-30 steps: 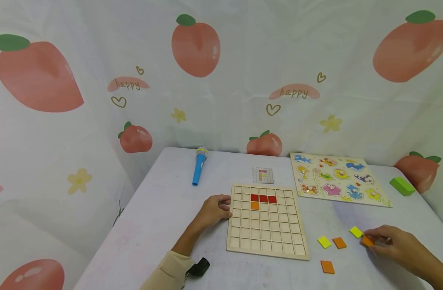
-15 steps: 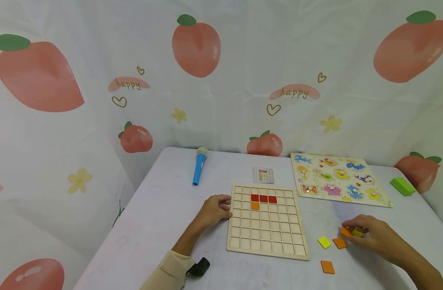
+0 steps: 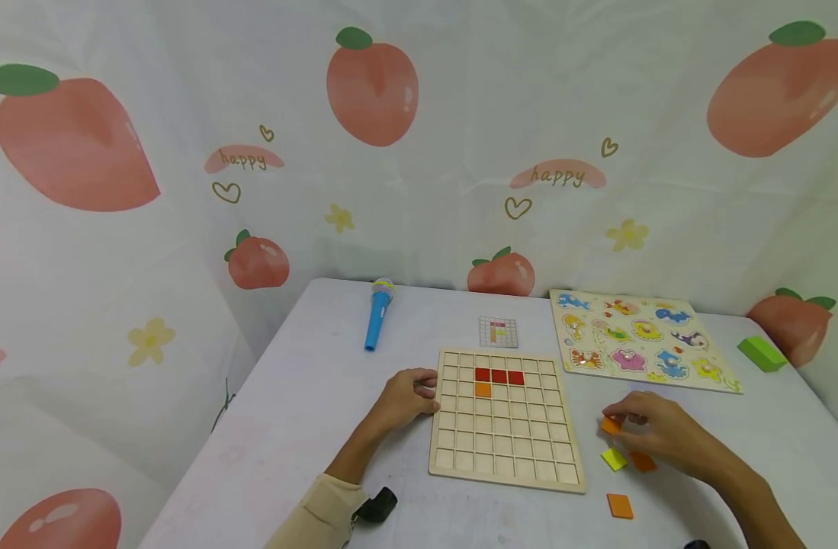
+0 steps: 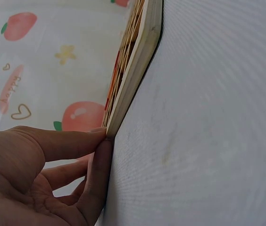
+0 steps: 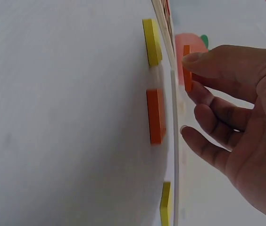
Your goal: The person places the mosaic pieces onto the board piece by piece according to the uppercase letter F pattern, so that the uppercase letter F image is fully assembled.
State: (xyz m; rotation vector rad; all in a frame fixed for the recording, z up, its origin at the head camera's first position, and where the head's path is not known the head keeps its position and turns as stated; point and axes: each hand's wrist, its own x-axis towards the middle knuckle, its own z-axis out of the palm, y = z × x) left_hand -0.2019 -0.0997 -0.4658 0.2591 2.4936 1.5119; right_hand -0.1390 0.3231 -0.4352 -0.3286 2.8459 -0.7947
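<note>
My left hand (image 3: 401,400) pinches the left edge of a wooden grid board (image 3: 501,442), thumb and forefinger meeting at its rim in the left wrist view. Three red tiles (image 3: 499,377) fill a row of its cells, with one orange tile (image 3: 483,390) below the leftmost. Off the board's right side, my right hand (image 3: 666,435) holds another orange square tile (image 5: 187,84) between thumb and fingertips, raised over the table. Beneath that hand lie a yellow tile (image 3: 614,459) and an orange tile (image 3: 643,462). A second yellow tile (image 5: 165,205), hidden in the head view, shows in the right wrist view.
Another loose orange tile (image 3: 620,505) lies nearer the front. Behind the grid board is a small pattern card (image 3: 498,332). A sea-animal puzzle board (image 3: 645,339), a green block (image 3: 762,353) and a blue toy microphone (image 3: 376,320) lie toward the back.
My right hand has picked up the orange tile and carried it left toward the grid board, passing over the farther yellow tile. My left hand stays at the board's edge.
</note>
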